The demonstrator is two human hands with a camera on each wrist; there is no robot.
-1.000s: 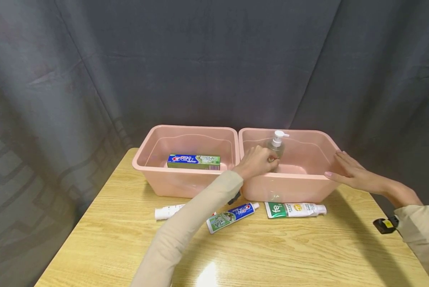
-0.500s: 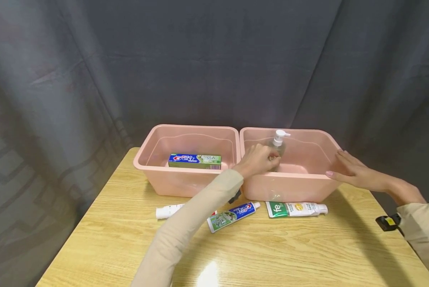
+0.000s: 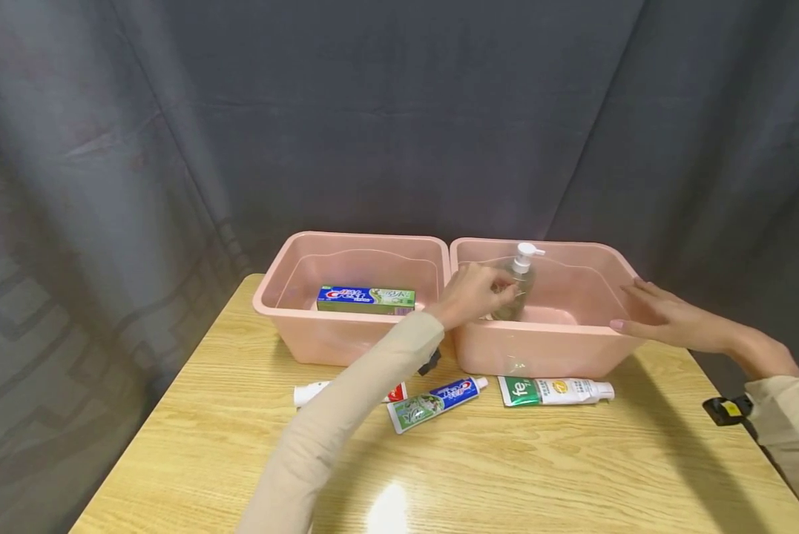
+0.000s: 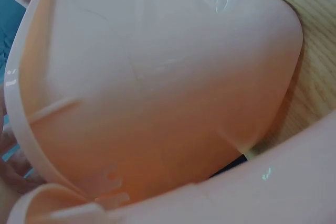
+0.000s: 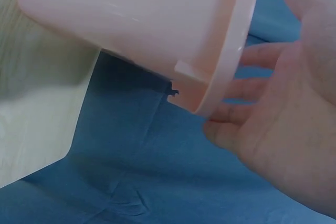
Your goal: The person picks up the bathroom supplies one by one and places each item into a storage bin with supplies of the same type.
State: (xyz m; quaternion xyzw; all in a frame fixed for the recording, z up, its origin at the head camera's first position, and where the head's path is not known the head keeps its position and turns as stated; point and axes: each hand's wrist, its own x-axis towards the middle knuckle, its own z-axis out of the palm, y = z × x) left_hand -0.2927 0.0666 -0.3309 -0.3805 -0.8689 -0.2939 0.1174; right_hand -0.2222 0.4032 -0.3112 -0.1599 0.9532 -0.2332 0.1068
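Note:
A clear pump bottle [image 3: 524, 276] with a white pump top stands inside the right pink bin [image 3: 539, 350]. My left hand [image 3: 474, 294] is inside that bin at the bottle's left side, fingers loosely bent; part of the bottle shows behind them. In the left wrist view, bits of fingers [image 4: 18, 166] show beyond the bin's rim [image 4: 14, 87]. My right hand [image 3: 682, 325] rests on the bin's right rim, fingers extended and thumb spread toward the front corner. The right wrist view shows this hand [image 5: 294, 98] against the rim's edge.
The left pink bin [image 3: 319, 343] holds a blue and green toothpaste box [image 3: 366, 298]. On the wooden table [image 3: 506, 475] lie a blue-green toothpaste tube [image 3: 439, 403], a green and white tube [image 3: 556, 391] and a white tube [image 3: 308, 393] partly hidden by my left sleeve [image 3: 346, 415].
My left hand has drawn slightly left, away from the pump bottle, so more of the bottle shows. The bottle stands where it was. My right hand stays on the rim.

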